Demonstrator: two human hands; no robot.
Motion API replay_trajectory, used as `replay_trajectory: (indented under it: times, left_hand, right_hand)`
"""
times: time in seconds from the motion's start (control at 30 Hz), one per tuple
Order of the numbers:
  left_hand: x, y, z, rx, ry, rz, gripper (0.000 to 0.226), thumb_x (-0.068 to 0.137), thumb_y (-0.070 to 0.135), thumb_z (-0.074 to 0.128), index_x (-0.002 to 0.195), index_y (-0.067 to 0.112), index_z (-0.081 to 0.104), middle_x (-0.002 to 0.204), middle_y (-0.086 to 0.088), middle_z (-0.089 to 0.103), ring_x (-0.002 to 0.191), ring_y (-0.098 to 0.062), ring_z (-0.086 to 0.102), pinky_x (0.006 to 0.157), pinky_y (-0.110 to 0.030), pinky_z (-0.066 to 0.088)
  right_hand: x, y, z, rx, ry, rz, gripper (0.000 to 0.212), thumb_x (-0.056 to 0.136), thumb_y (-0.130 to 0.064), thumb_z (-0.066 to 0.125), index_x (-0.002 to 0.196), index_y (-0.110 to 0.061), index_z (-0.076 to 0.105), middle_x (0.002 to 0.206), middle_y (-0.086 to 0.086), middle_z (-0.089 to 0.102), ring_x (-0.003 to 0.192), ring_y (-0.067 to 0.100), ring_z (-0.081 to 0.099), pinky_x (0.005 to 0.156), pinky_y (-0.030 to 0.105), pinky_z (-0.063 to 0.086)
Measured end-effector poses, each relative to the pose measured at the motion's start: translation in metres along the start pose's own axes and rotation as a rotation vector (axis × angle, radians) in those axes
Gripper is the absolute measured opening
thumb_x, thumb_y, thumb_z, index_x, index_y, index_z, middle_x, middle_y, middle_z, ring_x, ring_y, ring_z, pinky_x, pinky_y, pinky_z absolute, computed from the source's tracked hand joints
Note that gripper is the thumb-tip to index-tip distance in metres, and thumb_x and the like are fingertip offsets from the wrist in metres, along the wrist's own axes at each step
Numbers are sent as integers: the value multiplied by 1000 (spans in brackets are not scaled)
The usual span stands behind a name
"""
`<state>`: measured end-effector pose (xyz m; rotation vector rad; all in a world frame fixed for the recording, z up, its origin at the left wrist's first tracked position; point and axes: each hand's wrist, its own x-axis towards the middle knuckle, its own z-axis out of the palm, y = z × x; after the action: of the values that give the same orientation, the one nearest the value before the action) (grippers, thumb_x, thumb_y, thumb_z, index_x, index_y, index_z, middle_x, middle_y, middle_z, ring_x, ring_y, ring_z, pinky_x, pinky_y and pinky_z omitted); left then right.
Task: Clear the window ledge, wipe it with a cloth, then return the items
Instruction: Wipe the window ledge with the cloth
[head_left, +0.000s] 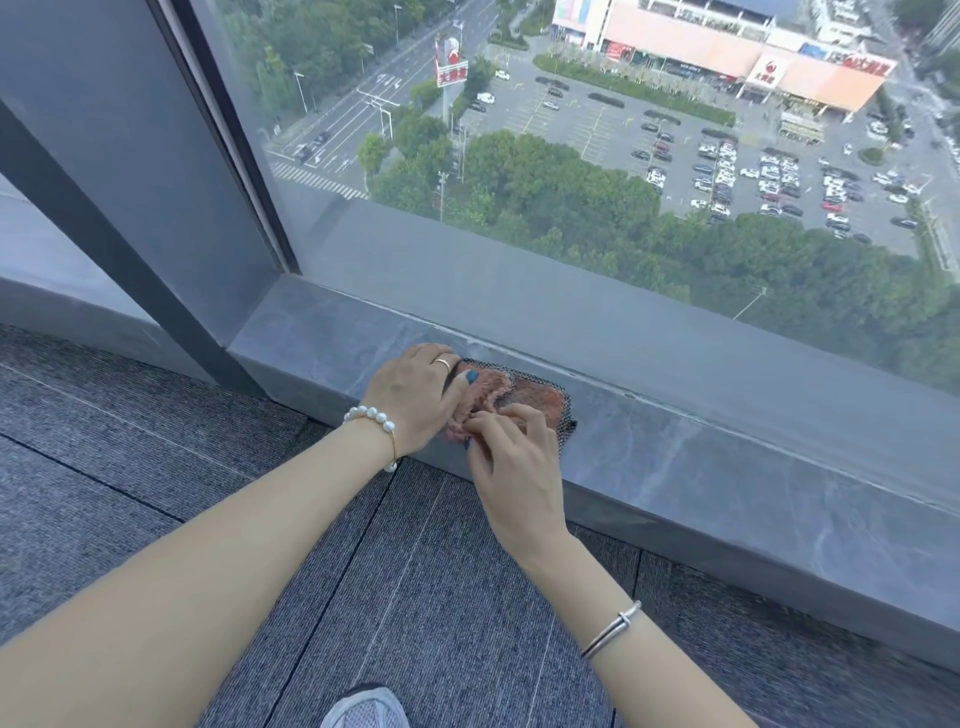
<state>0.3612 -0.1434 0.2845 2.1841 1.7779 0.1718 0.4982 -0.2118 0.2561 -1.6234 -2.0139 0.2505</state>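
Observation:
A pinkish-brown cloth (535, 397) with a black mesh edge lies bunched on the grey stone window ledge (727, 447). My left hand (415, 395), with a ring and a pearl bracelet, grips the cloth's left side, thumb on top. My right hand (511, 457) pinches the cloth's near edge with its fingertips. Both hands rest on the ledge's front part. No other items show on the ledge.
A large glass pane (623, 156) rises behind the ledge, with a dark frame post (228, 145) at the left. Grey carpet tiles (260, 493) cover the floor in front. A grey shoe (366, 709) shows at the bottom edge.

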Motion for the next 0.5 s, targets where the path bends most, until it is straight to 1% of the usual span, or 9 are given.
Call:
replay_trajectory:
  times: [0.1, 0.17, 0.23, 0.3, 0.4, 0.5]
  left_hand:
    - [2, 0, 1, -21, 12, -2, 42, 98, 35, 35, 126, 11, 54, 136, -4, 51, 131, -21, 41, 108, -35, 34]
    - [2, -2, 1, -28, 16, -2, 42, 98, 33, 33, 125, 11, 55, 136, -5, 52, 130, -21, 42, 108, -36, 34]
    - [1, -4, -1, -36, 16, 0, 51, 93, 34, 25, 126, 10, 55, 136, -5, 52, 130, -20, 42, 108, -35, 34]
    - [1, -5, -2, -40, 27, 2, 58, 86, 35, 21, 126, 10, 55, 136, -5, 52, 130, -20, 42, 107, -34, 34]
    - [2, -10, -4, -27, 29, -7, 60, 86, 36, 19, 127, 11, 54, 137, -5, 51, 131, -20, 42, 108, -34, 34]
    - [2, -13, -3, -30, 30, -11, 59, 87, 36, 20, 128, 11, 54, 137, -5, 51, 131, -20, 41, 108, -35, 34]
  right_hand:
    - [-9, 16, -10, 32, -30, -50, 19, 87, -25, 51, 93, -17, 66, 99, -9, 70, 108, 16, 43, 88, 33, 36]
    - [-14, 28, -17, 45, -45, -72, 19, 86, -27, 51, 94, -17, 66, 100, -9, 70, 110, 14, 44, 91, 31, 33]
    - [-18, 40, -24, 44, -48, -81, 20, 86, -28, 52, 95, -17, 67, 100, -9, 70, 110, 14, 45, 92, 30, 33]
    - [-21, 50, -32, 51, -47, -77, 22, 86, -29, 51, 95, -17, 68, 99, -9, 70, 109, 13, 45, 93, 28, 33]
    - [-24, 60, -40, 52, -45, -54, 24, 86, -29, 49, 95, -16, 68, 99, -10, 69, 109, 12, 44, 95, 26, 31]
    - [-27, 70, -48, 57, -49, -23, 25, 86, -30, 49, 95, -17, 68, 98, -10, 69, 106, 12, 45, 94, 28, 35]
